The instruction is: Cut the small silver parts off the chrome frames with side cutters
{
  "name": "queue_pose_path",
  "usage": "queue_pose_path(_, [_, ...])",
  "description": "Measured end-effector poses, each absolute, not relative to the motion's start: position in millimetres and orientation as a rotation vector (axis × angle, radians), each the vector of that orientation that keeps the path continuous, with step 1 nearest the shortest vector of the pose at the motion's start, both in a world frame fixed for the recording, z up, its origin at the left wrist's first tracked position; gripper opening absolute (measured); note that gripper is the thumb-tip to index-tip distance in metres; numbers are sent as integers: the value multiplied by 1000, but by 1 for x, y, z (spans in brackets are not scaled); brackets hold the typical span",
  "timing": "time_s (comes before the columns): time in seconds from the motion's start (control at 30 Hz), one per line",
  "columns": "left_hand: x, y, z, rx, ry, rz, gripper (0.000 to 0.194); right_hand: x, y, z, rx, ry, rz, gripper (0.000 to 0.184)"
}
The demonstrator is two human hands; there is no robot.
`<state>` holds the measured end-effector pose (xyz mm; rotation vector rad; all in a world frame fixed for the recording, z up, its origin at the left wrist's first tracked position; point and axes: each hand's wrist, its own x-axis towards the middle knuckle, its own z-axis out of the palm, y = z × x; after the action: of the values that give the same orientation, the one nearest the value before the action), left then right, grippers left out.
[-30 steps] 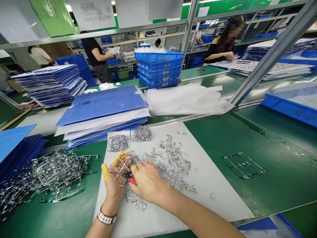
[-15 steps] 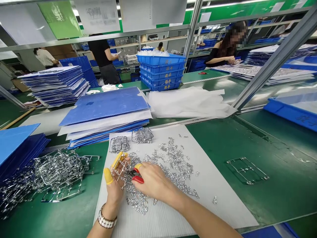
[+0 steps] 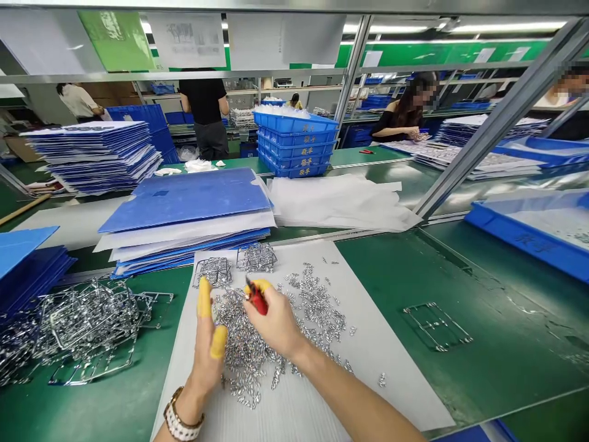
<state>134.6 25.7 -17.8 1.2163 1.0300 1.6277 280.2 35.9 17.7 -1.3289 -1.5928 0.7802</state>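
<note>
My left hand [image 3: 207, 344], with yellow finger covers on thumb and index finger, is open beside a heap of small shiny metal pieces [image 3: 243, 334]; nothing shows in it. My right hand [image 3: 278, 322] grips red-handled cutters [image 3: 257, 299] over that heap, their dark tip pointing up and away. Just beyond my left fingertips lie silvery frames [image 3: 214, 270], with a second pile of frames [image 3: 256, 256] to their right. All of these lie on a white sheet [image 3: 368, 393].
Tangled metal frames [image 3: 96, 325] are heaped at left. A single frame [image 3: 437, 325] lies on the green table [image 3: 506, 368] at right. Blue boards [image 3: 193, 196], stacked blue crates [image 3: 297, 144] and a blue tray [image 3: 519, 227] stand farther back. Several people work beyond.
My left hand has let go of the metal frame it held and opened. The cutters have lifted away and turned upward in my right hand. The camera view has shifted slightly.
</note>
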Motion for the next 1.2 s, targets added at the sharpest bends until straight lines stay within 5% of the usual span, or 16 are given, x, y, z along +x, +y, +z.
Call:
queue_pose_path(0.23, [125, 32, -6, 259, 607, 1119, 82, 261, 8, -1, -770, -2468, 162, 34])
queue_pose_path(0.37, [120, 34, -8, 251, 593, 1151, 82, 260, 4, -1, -778, -2467, 239, 30])
queue_pose_path(0.63, [127, 32, -16, 381, 688, 1276, 83, 267, 26, 36, -1560, -2404, 360, 25])
queue_pose_path(1.2, [133, 28, -17, 558, 911, 1304, 82, 264, 31, 43, -1573, -2525, 357, 29])
